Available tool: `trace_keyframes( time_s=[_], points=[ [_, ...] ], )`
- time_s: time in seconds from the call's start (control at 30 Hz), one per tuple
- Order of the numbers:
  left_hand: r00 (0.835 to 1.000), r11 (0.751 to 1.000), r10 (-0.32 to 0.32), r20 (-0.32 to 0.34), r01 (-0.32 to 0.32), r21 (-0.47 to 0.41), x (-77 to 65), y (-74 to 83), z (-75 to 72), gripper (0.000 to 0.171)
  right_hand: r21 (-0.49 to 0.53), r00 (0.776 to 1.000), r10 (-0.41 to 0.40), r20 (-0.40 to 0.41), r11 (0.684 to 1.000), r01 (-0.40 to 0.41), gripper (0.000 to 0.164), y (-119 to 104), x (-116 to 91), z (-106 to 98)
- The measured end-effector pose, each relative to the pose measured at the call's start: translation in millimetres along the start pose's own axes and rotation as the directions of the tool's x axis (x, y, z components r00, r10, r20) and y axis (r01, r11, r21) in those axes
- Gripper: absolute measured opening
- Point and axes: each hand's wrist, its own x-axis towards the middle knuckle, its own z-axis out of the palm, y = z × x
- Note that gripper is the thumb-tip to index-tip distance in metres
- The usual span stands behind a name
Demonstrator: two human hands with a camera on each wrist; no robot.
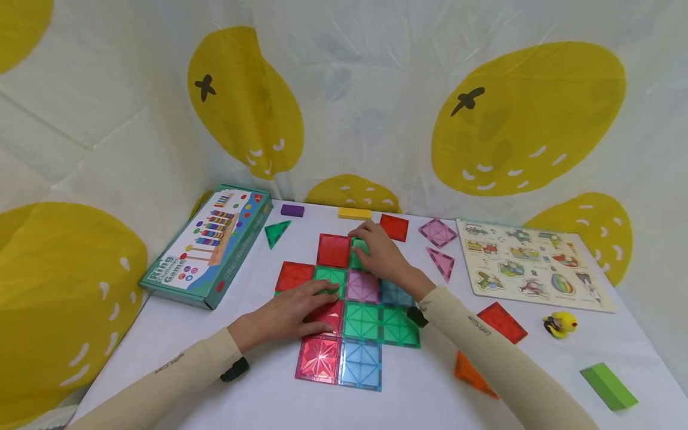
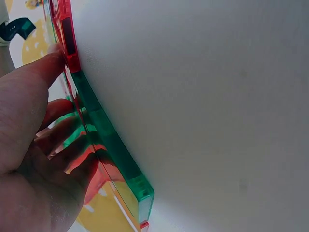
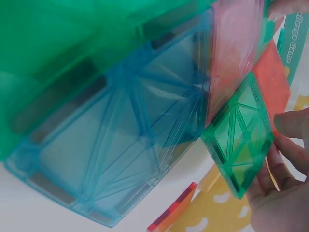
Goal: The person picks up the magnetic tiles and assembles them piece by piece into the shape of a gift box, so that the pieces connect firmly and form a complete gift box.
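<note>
Translucent magnetic tiles lie edge to edge in a flat layout. My right hand (image 1: pixel 383 252) is at its far side, thumb and fingers pinching a green square tile (image 3: pixel 239 135) beside a red square tile (image 1: pixel 333 251). Next to that green tile are a pink tile (image 1: pixel 362 286) and a blue tile (image 3: pixel 145 130). My left hand (image 1: pixel 292 310) rests on the layout's left part, fingers spread loosely over a red tile (image 1: pixel 331 315) and a green tile (image 1: pixel 330 275). Nearer me are a shiny red tile (image 1: pixel 318 359) and a light blue tile (image 1: pixel 360 364).
At the left stands a ring game box (image 1: pixel 209 239); a wooden picture puzzle board (image 1: pixel 529 301) lies at the right. Loose around the layout are a green triangle tile (image 1: pixel 276 233), pink tiles (image 1: pixel 438 232), a yellow block (image 1: pixel 355 213), a small figure (image 1: pixel 561 324) and a green block (image 1: pixel 607 385).
</note>
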Motion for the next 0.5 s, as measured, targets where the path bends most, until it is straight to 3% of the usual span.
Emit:
trace_keyframes(
  time_s=[0.23,0.5],
  points=[
    [1.0,1.0,0.014,-0.01,-0.014,-0.001,-0.1,0.8,0.1,0.07,-0.01,0.998,-0.03,-0.061,1.0,0.029,0.03,-5.8,-6.5,-2.6],
    [1.0,1.0,0.004,-0.007,-0.004,-0.013,-1.2,2.0,-0.1,0.07,-0.021,0.998,0.0,-0.061,1.0,-0.001,0.03,-15.6,-15.8,-7.2]
  ],
)
